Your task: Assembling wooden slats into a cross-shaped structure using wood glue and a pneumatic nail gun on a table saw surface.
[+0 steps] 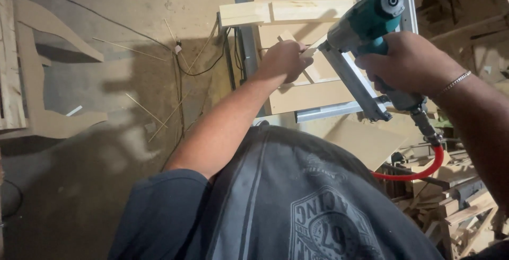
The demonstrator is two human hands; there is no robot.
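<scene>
My right hand (408, 61) grips a teal pneumatic nail gun (366, 21), its long grey magazine slanting down toward me and a red air hose (419, 175) curling off its base. The gun's nose meets a thin wooden strip (314, 48) that my left hand (286, 58) pinches and holds down on a pale board (313, 95). The board lies on a grey metal table (328, 112). A light timber block (286, 12) lies across the board's far end.
Cut plywood shapes (47, 74) lie on the dusty concrete floor at left, with thin wood slivers and a black cable (183, 69). A heap of wood offcuts (456, 207) fills the lower right. A board leans beside the table.
</scene>
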